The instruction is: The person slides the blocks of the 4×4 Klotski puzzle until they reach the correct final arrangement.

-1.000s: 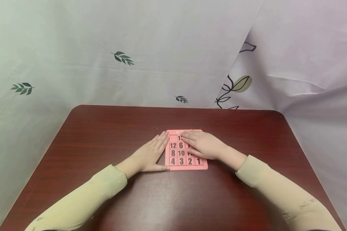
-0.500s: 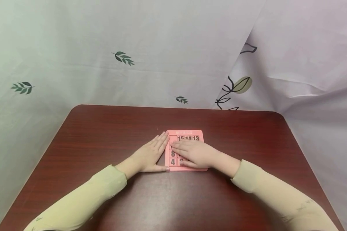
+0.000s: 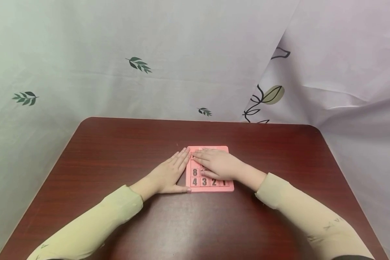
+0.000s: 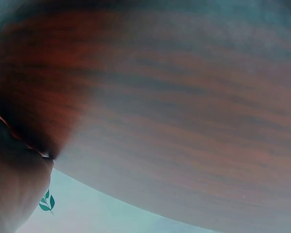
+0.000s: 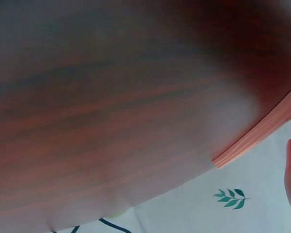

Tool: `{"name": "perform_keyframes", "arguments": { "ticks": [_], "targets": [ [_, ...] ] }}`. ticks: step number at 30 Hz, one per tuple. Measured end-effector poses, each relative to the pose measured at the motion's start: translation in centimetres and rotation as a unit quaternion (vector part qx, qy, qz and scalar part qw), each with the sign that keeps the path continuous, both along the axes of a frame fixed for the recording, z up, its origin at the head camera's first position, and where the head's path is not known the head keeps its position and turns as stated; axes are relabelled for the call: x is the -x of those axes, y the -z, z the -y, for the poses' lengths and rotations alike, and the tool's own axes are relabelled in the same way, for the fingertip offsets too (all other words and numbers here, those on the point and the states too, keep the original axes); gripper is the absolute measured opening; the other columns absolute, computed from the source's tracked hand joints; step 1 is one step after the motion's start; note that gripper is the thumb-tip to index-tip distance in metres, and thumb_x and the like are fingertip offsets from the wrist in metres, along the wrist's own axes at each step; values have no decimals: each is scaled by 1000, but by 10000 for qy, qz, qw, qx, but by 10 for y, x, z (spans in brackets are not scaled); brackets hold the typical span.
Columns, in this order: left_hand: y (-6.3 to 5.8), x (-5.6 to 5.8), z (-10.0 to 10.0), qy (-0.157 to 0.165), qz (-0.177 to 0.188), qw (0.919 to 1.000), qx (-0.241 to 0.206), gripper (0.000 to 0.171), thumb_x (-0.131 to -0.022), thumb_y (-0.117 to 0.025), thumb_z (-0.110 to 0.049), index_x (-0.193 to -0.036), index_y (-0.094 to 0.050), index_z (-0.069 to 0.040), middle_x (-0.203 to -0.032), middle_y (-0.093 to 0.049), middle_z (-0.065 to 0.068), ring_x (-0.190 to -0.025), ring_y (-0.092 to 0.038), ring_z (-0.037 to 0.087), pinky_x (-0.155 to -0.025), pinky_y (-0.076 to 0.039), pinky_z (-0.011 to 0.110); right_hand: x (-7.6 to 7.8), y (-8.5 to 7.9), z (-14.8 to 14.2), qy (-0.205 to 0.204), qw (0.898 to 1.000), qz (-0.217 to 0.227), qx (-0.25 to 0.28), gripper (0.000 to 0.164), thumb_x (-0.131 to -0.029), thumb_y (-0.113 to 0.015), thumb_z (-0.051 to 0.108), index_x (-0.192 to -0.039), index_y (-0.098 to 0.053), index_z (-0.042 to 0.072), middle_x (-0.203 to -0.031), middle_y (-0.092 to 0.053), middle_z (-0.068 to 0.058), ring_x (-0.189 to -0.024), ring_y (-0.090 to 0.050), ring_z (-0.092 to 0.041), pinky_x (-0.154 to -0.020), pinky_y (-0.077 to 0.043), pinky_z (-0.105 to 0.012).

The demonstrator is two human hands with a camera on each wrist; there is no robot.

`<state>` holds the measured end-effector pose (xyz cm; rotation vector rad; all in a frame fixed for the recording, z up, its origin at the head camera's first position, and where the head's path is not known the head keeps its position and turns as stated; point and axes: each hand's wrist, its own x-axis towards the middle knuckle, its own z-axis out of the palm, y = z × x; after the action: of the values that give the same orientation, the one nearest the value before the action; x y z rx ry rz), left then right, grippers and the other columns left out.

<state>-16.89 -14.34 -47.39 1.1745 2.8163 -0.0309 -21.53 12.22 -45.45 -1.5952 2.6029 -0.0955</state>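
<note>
A pink number slide puzzle (image 3: 209,182) lies flat on the table near its middle. Black numerals 8, 4, 3 and 2 show in its lower rows; most upper tiles are hidden under my right hand (image 3: 219,164). That hand lies palm down across the tiles, fingers straight and pointing left, fingertips at the top left tile. Along the puzzle's left side my left hand (image 3: 169,177) stretches its fingers, with the thumb at the lower left corner. In the right wrist view the puzzle's side edge (image 5: 257,133) shows at the right.
The dark red wood-grain table (image 3: 133,141) has rounded far corners. Behind it hangs a pale curtain (image 3: 169,90) printed with green leaves. Light sleeves (image 3: 94,224) cover both forearms.
My right hand slid down and left over the tiles, then back up toward the top left. A tile now fills the top left slot, formerly bare. The left hand stayed still.
</note>
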Motion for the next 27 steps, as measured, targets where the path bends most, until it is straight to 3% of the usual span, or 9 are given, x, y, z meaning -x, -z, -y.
{"name": "perform_keyframes", "arguments": {
  "ticks": [13,23,27],
  "targets": [
    [-2,-1,1,37,-64,10000,-5,118,-94,-57,-75,-165,-18,11,-175,-13,30,-165,-17,41,-135,-24,48,-33,5,-12,-958,9932,-537,389,62,-106,-60,40,-156,-52,5,-159,-58,-9,-148,-55,-25,-124,-45,-42],
    [0,0,0,-36,28,10000,79,120,-94,-55,-77,-166,-15,9,-177,-9,28,-166,-12,39,-137,-20,46,-12,6,-8,-582,9971,-462,164,62,-107,-58,38,-159,-49,5,-166,-48,-12,-154,-47,-26,-128,-40,-42],
    [-1,-1,-1,-12,-5,10000,68,119,-94,-57,-77,-166,-17,9,-176,-10,29,-166,-14,39,-136,-22,47,-11,6,-7,-545,9975,-426,168,63,-108,-57,39,-159,-48,4,-166,-47,-12,-155,-46,-27,-129,-39,-43]
  ]
}}
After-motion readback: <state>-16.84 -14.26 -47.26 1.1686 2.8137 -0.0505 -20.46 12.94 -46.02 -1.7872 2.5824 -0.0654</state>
